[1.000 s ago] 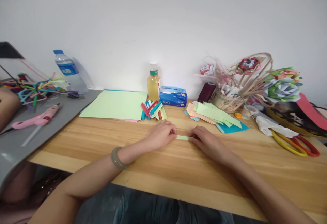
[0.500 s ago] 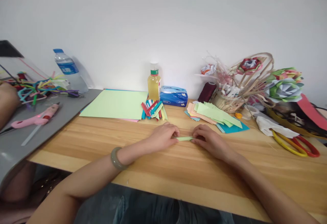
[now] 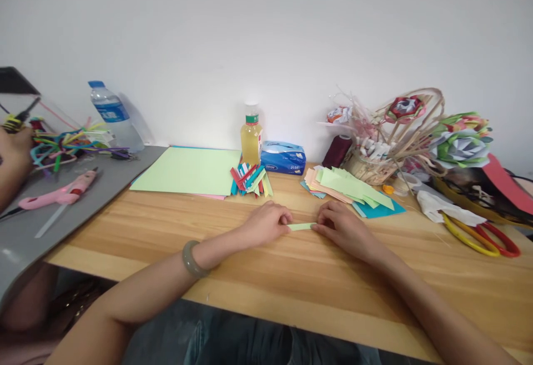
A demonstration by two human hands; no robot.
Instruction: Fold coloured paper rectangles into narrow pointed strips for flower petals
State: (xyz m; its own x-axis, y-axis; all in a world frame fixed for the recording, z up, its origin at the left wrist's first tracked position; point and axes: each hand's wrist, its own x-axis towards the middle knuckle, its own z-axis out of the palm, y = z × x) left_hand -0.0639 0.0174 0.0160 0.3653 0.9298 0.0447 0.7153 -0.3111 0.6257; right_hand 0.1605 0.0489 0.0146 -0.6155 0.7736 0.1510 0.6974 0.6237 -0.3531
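A narrow strip of light green paper (image 3: 301, 226) stretches between my hands, just over the wooden table. My left hand (image 3: 268, 221) pinches its left end, fingers curled. The right end is gripped between thumb and fingers of my right hand (image 3: 339, 227). Fingertips cover both ends of the strip. Behind my left hand lies a small heap of folded coloured paper strips (image 3: 250, 180). Beyond my right hand, a fanned pile of light green paper pieces (image 3: 350, 185) rests on peach and blue ones.
Large green sheets (image 3: 187, 170) lie at the back left, near a bottle of yellow drink (image 3: 250, 137) and a blue tissue pack (image 3: 283, 158). Scissors (image 3: 478, 237) lie right. A pink glue gun (image 3: 62, 194) sits on the grey table, near another person's hand (image 3: 14, 156).
The green strip shows a wider, flatter face between my fingers, and my hands have barely shifted. At far left, the other person's hand now holds a yellow and black tool.
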